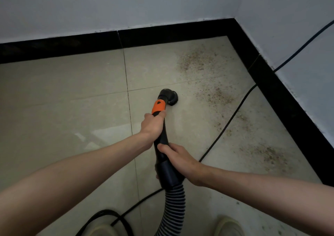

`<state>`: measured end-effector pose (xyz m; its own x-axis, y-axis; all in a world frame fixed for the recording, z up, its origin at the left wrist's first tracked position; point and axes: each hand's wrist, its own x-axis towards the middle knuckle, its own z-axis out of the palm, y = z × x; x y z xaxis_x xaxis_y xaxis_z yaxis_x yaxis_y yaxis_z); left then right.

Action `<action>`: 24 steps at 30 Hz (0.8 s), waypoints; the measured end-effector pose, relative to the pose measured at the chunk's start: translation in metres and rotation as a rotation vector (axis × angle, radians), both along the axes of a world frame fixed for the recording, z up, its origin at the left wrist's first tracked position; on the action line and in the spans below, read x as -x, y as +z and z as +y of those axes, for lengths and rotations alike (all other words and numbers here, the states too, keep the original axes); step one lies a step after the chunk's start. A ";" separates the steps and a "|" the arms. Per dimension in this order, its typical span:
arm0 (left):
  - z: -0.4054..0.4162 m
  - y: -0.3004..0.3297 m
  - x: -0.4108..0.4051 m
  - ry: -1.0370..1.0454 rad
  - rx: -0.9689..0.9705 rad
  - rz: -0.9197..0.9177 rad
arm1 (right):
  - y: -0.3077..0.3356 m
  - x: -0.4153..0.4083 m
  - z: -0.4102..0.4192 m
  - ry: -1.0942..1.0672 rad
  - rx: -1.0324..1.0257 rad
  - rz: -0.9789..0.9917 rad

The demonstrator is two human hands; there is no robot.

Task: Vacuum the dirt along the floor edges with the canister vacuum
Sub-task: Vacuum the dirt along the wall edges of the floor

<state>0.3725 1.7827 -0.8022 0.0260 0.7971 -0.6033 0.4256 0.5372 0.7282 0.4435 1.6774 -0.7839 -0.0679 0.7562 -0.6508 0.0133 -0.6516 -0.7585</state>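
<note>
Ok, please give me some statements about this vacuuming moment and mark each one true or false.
1. Both hands hold the wand. True: the left hand grips near the orange collar, and the right hand grips lower, above the ribbed hose.
2. The brush head sits on top of the dirt. False: it is on the tile to the left of the dirt.
3. A black cord lies across the floor near the baseboard. True.
4. The dirt is only in the corner. False: patches also lie along the right wall edge.
5. The baseboard is white. False: it is black; the wall is pale.
</note>
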 end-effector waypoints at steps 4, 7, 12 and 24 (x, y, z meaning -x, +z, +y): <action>-0.004 -0.002 0.000 -0.020 0.000 0.027 | -0.001 0.011 -0.001 -0.009 -0.053 -0.117; -0.006 -0.006 0.008 -0.022 0.013 0.034 | 0.002 0.015 -0.003 0.056 -0.080 -0.161; -0.006 -0.005 0.009 -0.051 0.028 0.017 | 0.012 0.007 -0.006 0.110 -0.082 -0.139; -0.012 -0.006 -0.020 -0.224 0.027 -0.006 | 0.005 -0.006 -0.017 -0.008 -0.075 -0.180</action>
<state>0.3929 1.7711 -0.8082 0.2040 0.7547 -0.6235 0.5318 0.4492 0.7179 0.4492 1.6601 -0.7793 0.0508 0.8031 -0.5937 0.1482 -0.5940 -0.7907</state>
